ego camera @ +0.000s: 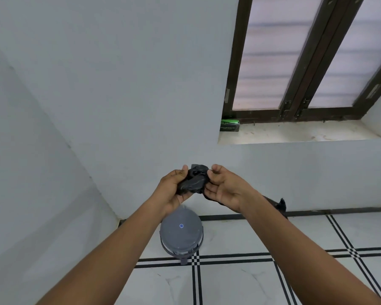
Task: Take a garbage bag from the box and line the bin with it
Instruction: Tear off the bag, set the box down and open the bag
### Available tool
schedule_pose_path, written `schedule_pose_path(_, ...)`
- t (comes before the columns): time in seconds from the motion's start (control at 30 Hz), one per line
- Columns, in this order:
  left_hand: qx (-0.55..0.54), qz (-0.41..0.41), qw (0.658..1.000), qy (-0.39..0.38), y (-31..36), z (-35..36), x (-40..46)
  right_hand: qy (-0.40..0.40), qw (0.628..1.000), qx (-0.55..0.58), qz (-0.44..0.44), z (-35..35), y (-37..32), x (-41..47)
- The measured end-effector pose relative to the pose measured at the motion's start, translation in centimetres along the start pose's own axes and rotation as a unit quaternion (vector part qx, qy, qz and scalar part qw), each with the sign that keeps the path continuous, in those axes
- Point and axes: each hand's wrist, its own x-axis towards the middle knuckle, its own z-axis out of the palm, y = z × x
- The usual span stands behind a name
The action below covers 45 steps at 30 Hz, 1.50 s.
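**Still bunched: black bag held above the closed bin**

Up at chest height, both bare hands gripped a crumpled black plastic garbage bag (193,180) — a dark, wrinkled, faintly glossy wad, tightly folded. The left hand (174,190) cupped its lower left side, fingers curled under and thumb pressed on top. The right hand (223,190) pinched the upper right edge between thumb and bent fingers, palm turned upward and half open; a thin black strip of the bag trailed down beneath that wrist. Below the hands, on the white tiled floor with black stripes (240,280), stood the round grey plastic bin (180,236), its lid shut. The green-and-black cardboard box (229,125) sat well apart on the pale stone windowsill (295,133) — at its left end, against the dark wooden window frame (301,62).
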Motion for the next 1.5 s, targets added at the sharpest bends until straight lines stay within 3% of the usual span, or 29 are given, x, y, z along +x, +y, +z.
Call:
schedule_pose_path(0.17, -0.109, -0.040, 0.993, 0.021, 1.9, -2.6, -0.5, -0.042, 0.999, 0.016, 0.006, 1.9, 1.6, 0.1)
schedule_pose_path(0.37, -0.191, -0.038, 0.981, 0.019, 3.5, -6.6, -0.3, -0.009, 0.999, 0.051, 0.016, 3.7, 2.8, 0.4)
schedule_pose_path(0.43, -0.180, -0.042, 0.982, 0.026, 4.0, -7.5, -0.3, 0.013, 0.999, -0.041, -0.006, 4.3, 3.4, 0.5)
schedule_pose_path(0.47, -0.171, -0.041, 0.984, 0.021, 4.1, -8.0, -0.3, 0.042, 0.988, -0.145, -0.034, 4.5, 3.9, 0.8)
schedule_pose_path(0.57, -0.073, -0.004, 0.997, 0.010, 4.6, -9.1, -0.8, 0.144, 0.870, -0.456, -0.119, 5.6, 5.1, 1.0)
schedule_pose_path(0.67, 0.131, 0.058, 0.989, 0.020, 4.6, -10.4, -1.1, 0.198, 0.760, -0.596, -0.168, 6.9, 5.9, 0.5)
schedule_pose_path(0.73, 0.222, 0.099, 0.970, 0.020, 4.6, -11.5, -1.2, 0.219, 0.711, -0.636, -0.206, 7.0, 6.2, 0.6)
schedule_pose_path(0.87, 0.422, 0.193, 0.884, 0.057, 4.4, -14.0, -0.9, 0.288, 0.670, -0.653, -0.206, 6.5, 7.2, 1.4)
schedule_pose_path(1.03, 0.601, 0.211, 0.770, 0.038, 4.2, -14.9, -1.0, 0.335, 0.632, -0.662, -0.223, 5.9, 8.5, 1.6)
schedule_pose_path(1.23, 0.561, 0.254, 0.759, 0.211, 4.7, -15.1, -2.1, 0.321, 0.527, -0.772, -0.150, 4.4, 10.1, 1.9)
schedule_pose_path(1.33, 0.569, 0.244, 0.757, 0.208, 5.1, -16.0, -1.8, 0.288, 0.554, -0.758, -0.191, 3.3, 10.5, 2.6)
schedule_pose_path(1.5, 0.630, 0.246, 0.724, 0.136, 4.9, -17.1, -1.4, 0.164, 0.705, -0.635, -0.270, 3.5, 10.1, 2.4)
